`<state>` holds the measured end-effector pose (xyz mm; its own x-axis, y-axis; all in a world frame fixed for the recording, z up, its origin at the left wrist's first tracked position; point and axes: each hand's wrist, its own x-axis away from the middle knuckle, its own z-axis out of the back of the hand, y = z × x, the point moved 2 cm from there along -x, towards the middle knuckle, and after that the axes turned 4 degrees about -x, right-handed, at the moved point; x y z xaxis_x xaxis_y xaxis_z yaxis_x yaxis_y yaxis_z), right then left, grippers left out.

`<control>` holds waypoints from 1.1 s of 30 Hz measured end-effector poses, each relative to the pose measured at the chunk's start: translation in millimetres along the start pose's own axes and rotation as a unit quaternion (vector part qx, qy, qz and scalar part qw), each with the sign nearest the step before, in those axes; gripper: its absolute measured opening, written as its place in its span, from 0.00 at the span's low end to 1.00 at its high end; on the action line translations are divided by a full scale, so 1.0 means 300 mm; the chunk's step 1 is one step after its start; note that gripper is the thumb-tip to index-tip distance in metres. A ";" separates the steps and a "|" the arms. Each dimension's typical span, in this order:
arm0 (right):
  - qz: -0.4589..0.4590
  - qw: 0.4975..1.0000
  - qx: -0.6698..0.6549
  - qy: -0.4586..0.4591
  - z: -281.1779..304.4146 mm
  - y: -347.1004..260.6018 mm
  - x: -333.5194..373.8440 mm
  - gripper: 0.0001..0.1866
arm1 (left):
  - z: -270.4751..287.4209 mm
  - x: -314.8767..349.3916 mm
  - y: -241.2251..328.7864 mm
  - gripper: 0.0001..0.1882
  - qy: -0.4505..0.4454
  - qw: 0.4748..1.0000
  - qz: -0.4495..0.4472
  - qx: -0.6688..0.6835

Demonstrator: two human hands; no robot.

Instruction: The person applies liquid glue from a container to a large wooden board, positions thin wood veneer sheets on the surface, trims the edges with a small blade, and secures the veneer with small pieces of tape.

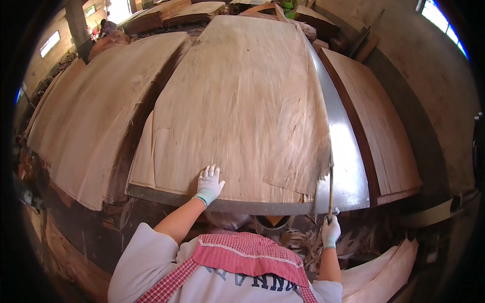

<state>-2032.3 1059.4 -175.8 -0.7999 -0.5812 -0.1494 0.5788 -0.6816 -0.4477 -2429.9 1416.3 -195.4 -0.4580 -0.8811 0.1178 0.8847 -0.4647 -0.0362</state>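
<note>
A large sheet of wood veneer (222, 111) covers most of the grey smooth-topped table (348, 166) before me. My left hand (209, 185), in a white glove, lies flat with fingers spread on the sheet's near edge. At the table's near right corner, my gloved right hand (331, 232) is closed round the dark handle of a long thin blade (331, 189). The blade points away from me, along the sheet's right edge. A separate veneer piece (298, 146) overlaps the sheet on that side, its near right corner ragged. Narrow strips (144, 156) lie at the left edge.
Tall veneer stacks flank the table, one on the left (101, 111) and one on the right (379, 126). Torn scraps (303, 247) litter the floor below the near edge. Larger loose sheets (379, 272) rest at lower right. More stacks (197, 9) stand at the back.
</note>
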 end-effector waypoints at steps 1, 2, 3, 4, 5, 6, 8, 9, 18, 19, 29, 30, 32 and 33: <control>-0.015 0.999 0.017 -0.025 0.054 0.037 0.037 0.11 | -0.005 0.003 -0.002 0.36 -0.001 1.000 0.007 0.006; -0.019 0.999 0.021 -0.019 0.127 0.068 0.093 0.11 | -0.007 0.003 -0.006 0.36 -0.003 1.000 0.007 0.007; -0.022 0.999 0.025 -0.014 0.196 0.117 0.158 0.10 | -0.013 0.005 -0.012 0.35 -0.005 1.000 0.009 0.009; -0.011 0.999 0.049 -0.006 0.252 0.217 0.223 0.11 | -0.017 0.012 -0.013 0.35 -0.008 1.000 0.012 0.011; -0.001 0.999 0.045 0.005 0.317 0.307 0.298 0.08 | -0.015 0.022 -0.013 0.35 -0.009 1.000 0.013 0.013; -0.020 0.996 0.084 0.032 0.374 0.401 0.369 0.07 | -0.003 0.029 -0.017 0.35 -0.009 1.000 0.014 0.013; -0.018 0.996 0.078 0.048 0.507 0.608 0.558 0.04 | 0.008 0.008 0.014 0.35 -0.018 1.000 0.003 0.008; 0.038 0.992 0.084 0.081 0.543 0.708 0.586 0.02 | 0.004 0.015 0.003 0.36 -0.029 0.999 0.012 0.004; -0.077 0.987 0.121 0.066 0.550 0.872 0.226 0.11 | 0.004 -0.020 0.002 0.38 -0.089 0.995 0.019 -0.041; -0.091 0.991 0.097 0.028 0.557 0.832 0.134 0.10 | -0.005 -0.029 0.006 0.38 -0.100 0.994 0.036 -0.021; 0.005 0.992 -0.103 -0.075 0.145 0.062 0.035 0.14 | -0.029 -0.054 0.026 0.37 -0.061 0.998 0.029 0.005; 0.010 0.981 -0.173 -0.091 0.074 -0.020 0.053 0.14 | -0.032 -0.045 0.019 0.36 -0.045 0.998 0.028 0.014; -0.015 0.934 -0.326 -0.145 -0.063 -0.181 0.085 0.14 | -0.032 -0.028 0.045 0.34 -0.010 0.999 0.015 -0.044; -0.043 0.894 -0.408 -0.179 -0.127 -0.258 0.087 0.14 | -0.009 -0.032 0.074 0.33 0.014 0.997 0.012 -0.074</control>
<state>-2104.0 1114.0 -178.7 -0.6498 -0.7468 0.1419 0.0925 -0.2631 -0.9603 -2406.0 1414.3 -200.1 -0.4401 -0.8937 0.0874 0.8743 -0.4487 -0.1849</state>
